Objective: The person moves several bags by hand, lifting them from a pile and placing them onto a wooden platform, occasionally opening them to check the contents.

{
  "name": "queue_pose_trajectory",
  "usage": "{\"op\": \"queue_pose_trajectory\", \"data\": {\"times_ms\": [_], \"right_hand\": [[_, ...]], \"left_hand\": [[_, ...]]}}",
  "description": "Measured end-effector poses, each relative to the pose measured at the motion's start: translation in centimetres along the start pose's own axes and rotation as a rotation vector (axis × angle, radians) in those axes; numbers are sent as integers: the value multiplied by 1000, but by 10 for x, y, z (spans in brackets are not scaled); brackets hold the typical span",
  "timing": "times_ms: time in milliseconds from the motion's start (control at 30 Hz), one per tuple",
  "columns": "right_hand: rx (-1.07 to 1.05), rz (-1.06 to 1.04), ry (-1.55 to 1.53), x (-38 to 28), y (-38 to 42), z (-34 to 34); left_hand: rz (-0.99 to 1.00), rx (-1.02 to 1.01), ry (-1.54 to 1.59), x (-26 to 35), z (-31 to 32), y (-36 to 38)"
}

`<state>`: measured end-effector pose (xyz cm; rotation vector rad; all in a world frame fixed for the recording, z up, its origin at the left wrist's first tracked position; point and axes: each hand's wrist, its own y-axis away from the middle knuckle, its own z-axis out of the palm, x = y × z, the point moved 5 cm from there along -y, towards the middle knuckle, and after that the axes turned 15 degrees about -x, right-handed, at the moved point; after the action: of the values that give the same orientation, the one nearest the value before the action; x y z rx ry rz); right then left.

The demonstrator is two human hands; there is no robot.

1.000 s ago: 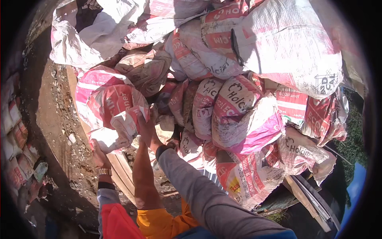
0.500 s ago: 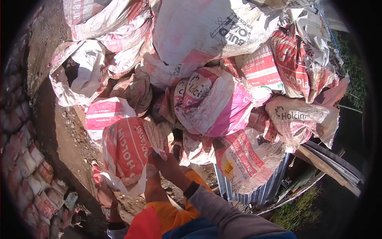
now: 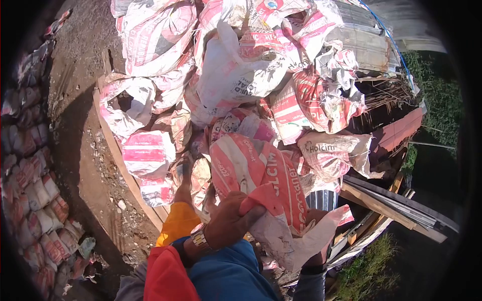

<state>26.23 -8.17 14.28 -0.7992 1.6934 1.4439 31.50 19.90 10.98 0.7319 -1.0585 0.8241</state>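
A red and white Holcim cement sack (image 3: 266, 175) hangs in front of my body, its bottom pointing away over the pile and its pale open rim toward me. My left hand (image 3: 233, 218), with a watch at the wrist, is closed on the left side of that rim, a red fold of plastic pinched under the thumb. On the other side my right hand (image 3: 316, 218) is closed at the rim, partly covered by a loose flap. Beyond the sack lie a pink and white sack (image 3: 148, 153) and a tan Holcim sack (image 3: 326, 153).
Several filled sacks, among them a large white sack (image 3: 226, 75), form a heap ahead. Boards (image 3: 391, 210) stick out at right beside corrugated metal (image 3: 322, 200). A wooden edge (image 3: 120, 160) borders the dirt ground (image 3: 85, 150). More sacks (image 3: 45, 200) are stacked far left.
The held sack has moved from the left to the right, in front of my body. My left hand went from low beside it to its rim. The view has shifted, showing more of the heap.
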Motion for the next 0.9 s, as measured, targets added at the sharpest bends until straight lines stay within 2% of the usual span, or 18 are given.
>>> {"op": "queue_pose_trajectory", "data": {"times_ms": [100,167,233,300,367,400,433,500,533,567,600,633,667,700,767,833,900], "right_hand": [[48,-23,128,-23,18,-22],[88,-28,265,-20,12,-38],[142,-16,519,-5,-2,-52],[189,-24,909,12,-35,-61],[186,-88,1062,40,-105,-59],[158,-200,464,84,-154,-67],[136,-157,305,103,-189,-51],[42,-90,288,125,-242,-5],[8,-72,308,131,-262,15],[75,-155,616,137,-272,23],[66,-152,458,132,-275,31],[84,-132,441,142,-277,30],[135,-155,628,149,-283,28],[185,-174,819,154,-290,25],[217,-157,914,157,-306,19],[263,-131,1023,162,-323,10],[257,-146,993,167,-339,0]], "left_hand": [[56,-104,-16,38,12,-41],[50,-81,-89,42,9,-70],[-72,-149,-1,25,9,-88],[-150,-144,-33,5,3,-114],[-165,24,-40,-35,-16,-149],[-140,40,-80,-57,-31,-176],[-131,40,-100,-87,-40,-205],[209,159,-875,-158,-51,-245],[63,-2,-1095,-176,-52,-263],[-101,-180,-1302,-199,-48,-266],[-114,-227,-1301,-215,-44,-262],[-146,-146,-1370,-225,-47,-262],[-167,-54,-1440,-227,-47,-268],[-160,-76,-1444,-231,-40,-276],[-317,-143,-1540,-234,-32,-292],[-312,-134,-1576,-230,-23,-301],[-306,-120,-1617,-235,-21,-313]]}}
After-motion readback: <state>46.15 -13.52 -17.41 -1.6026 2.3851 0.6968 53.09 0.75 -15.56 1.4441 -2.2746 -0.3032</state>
